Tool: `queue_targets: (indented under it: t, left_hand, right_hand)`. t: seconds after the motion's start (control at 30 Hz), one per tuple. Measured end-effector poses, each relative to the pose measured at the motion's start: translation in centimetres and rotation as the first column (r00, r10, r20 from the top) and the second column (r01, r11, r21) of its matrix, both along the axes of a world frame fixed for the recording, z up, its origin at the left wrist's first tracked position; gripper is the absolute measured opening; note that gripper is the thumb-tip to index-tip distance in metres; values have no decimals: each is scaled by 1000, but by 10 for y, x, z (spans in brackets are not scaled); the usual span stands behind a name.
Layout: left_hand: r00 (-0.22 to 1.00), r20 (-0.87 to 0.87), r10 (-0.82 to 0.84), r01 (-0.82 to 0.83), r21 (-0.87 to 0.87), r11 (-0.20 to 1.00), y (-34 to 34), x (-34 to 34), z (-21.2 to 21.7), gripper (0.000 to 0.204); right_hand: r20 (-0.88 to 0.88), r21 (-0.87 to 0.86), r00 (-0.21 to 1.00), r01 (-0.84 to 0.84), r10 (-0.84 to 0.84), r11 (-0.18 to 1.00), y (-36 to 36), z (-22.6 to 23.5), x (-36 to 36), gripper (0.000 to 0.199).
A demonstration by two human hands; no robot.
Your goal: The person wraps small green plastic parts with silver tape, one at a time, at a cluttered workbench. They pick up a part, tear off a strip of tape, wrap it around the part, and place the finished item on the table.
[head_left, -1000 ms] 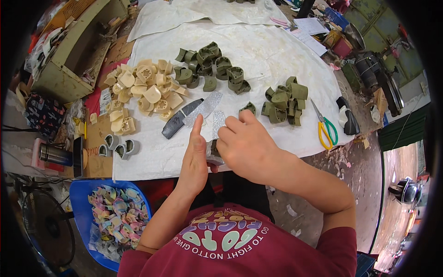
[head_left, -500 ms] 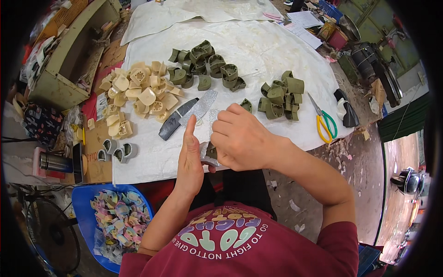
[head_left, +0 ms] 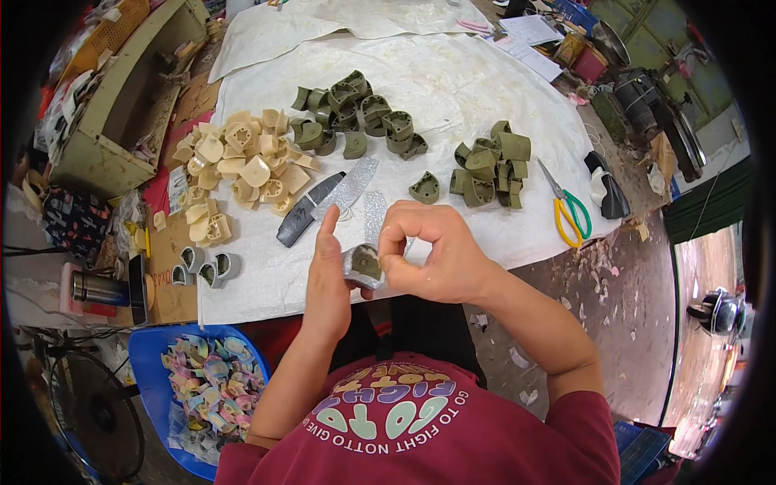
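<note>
Since the silver-wrapped block (head_left: 366, 263) likely needs steadying, our left hand (head_left: 327, 279) grips it, our right hand (head_left: 437, 252) pinched closed at its rim.

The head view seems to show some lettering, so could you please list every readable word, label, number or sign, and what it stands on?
I won't copy the wording, only its places:
Maroon fabric T-shirt: large pastel and small white lettering, upside down, largely readable.
Dark grey flat strip: short dark handwritten mark, hard to read.
Brown cardboard sheet: partial print, unclear.
White paper sheets: too small to read.
</note>
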State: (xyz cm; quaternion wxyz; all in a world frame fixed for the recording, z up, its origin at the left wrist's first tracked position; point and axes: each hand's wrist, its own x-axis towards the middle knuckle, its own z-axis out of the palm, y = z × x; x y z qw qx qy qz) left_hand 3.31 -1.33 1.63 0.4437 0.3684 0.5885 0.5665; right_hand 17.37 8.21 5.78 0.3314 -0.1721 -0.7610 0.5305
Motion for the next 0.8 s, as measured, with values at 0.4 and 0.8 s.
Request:
queue_targets:
  t: [0.4, 0.8]
  left_hand:
    - [929, 369, 19, -28, 17, 999, 5, 3, -13, 64]
    - [882, 466, 74, -63, -40, 997, 12, -3, -16, 67]
  right_hand:
    - [-7, -156, 993, 114, -117, 981, -21, -4, 84, 10]
    - [945, 41, 196, 723, -262, 690, -133, -286, 320, 23]
